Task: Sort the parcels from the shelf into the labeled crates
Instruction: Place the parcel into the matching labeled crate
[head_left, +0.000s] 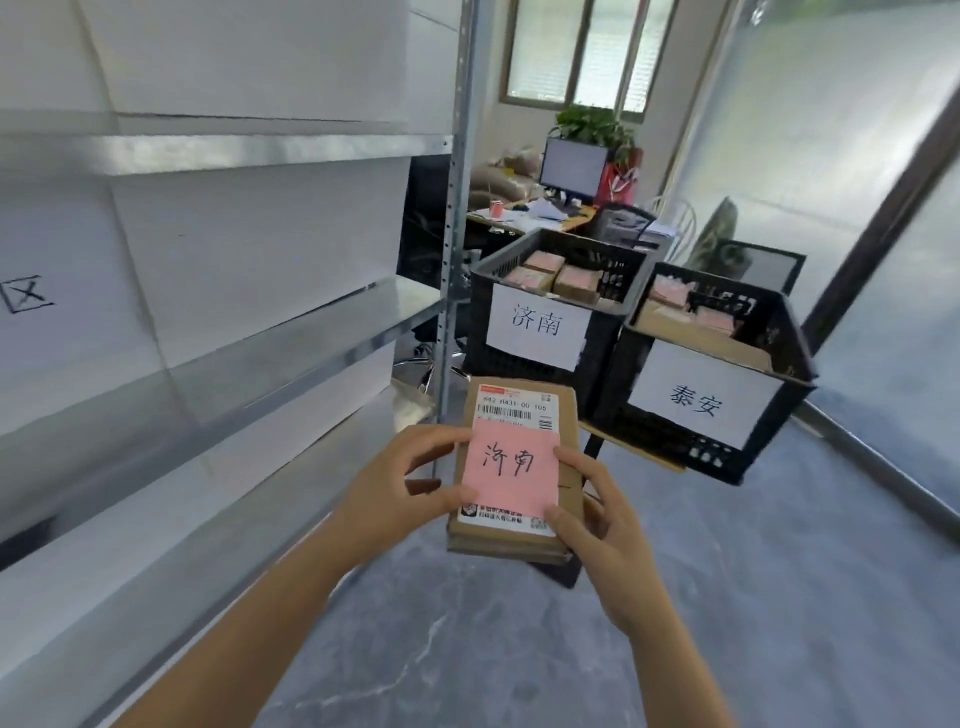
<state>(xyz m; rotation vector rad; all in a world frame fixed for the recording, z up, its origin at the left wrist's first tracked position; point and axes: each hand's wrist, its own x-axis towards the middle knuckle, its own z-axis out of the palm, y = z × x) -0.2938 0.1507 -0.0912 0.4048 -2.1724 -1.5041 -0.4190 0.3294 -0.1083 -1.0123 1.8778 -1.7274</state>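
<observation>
A flat brown cardboard parcel (569, 415) with a shipping label and a pink note reading 济南 is held in front of me at mid-frame. My left hand (400, 488) grips its left edge, thumb on the pink note. My right hand (597, 514) grips its right edge, thumb on the label. Just beyond stand two black crates: the left crate (602, 358) is labeled 济南, the right crate (774, 332) is labeled 泰安. Both hold several parcels with pink notes.
A metal shelf (291, 332) with white panels fills the left side; its upright post (457, 208) stands next to the parcel. A desk with a monitor (571, 166) and a plant sits behind the crates. Frosted glass walls run along the right. The grey floor (779, 597) lies below.
</observation>
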